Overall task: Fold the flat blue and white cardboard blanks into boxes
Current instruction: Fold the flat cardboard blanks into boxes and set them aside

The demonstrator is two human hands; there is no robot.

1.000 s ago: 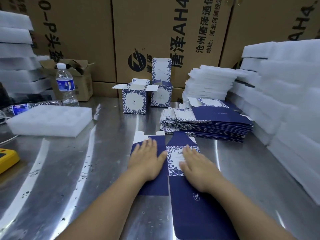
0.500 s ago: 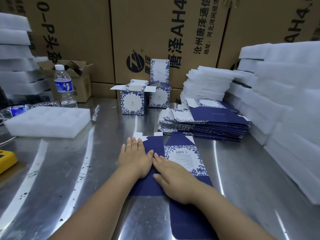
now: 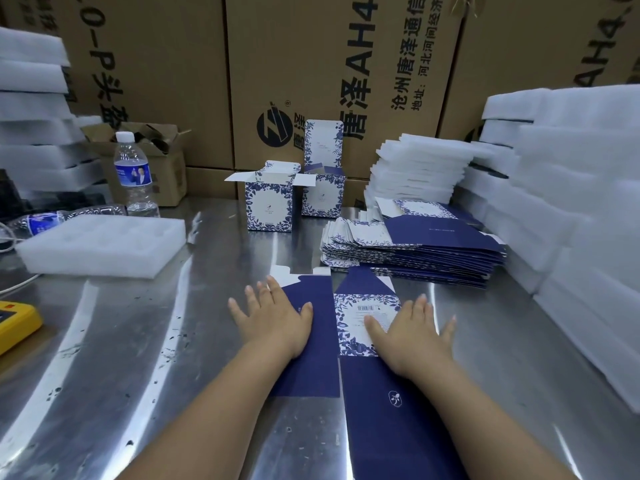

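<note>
Brown shipping cartons (image 3: pixel 311 81) wall off the back. A steel table (image 3: pixel 104 375) runs across the foreground. White foam sheets (image 3: pixel 571 209) are piled high on the right. A stack of flat blanks (image 3: pixel 433 251) sits mid-table, just beside the foam. Two folded boxes (image 3: pixel 269 206) stand behind it with their top flaps up, so a little of the job looks done and most of the stack is left. One blank (image 3: pixel 388 420) lies flat on the table in front of the person, blue side up, patterned panel near the middle. The left hand (image 3: pixel 277 320) lies palm down on the left blue panel, fingers spread and straight. The right hand (image 3: pixel 412 334) lies palm down over the right edge of the patterned panel, fingers also spread, gripping nothing. Step in hand, as I read it: pressing the blank flat along its scores before erecting it. The next move probably calls for getting fingers under an edge, lifting the panels square, then tucking the bottom flaps.
</note>
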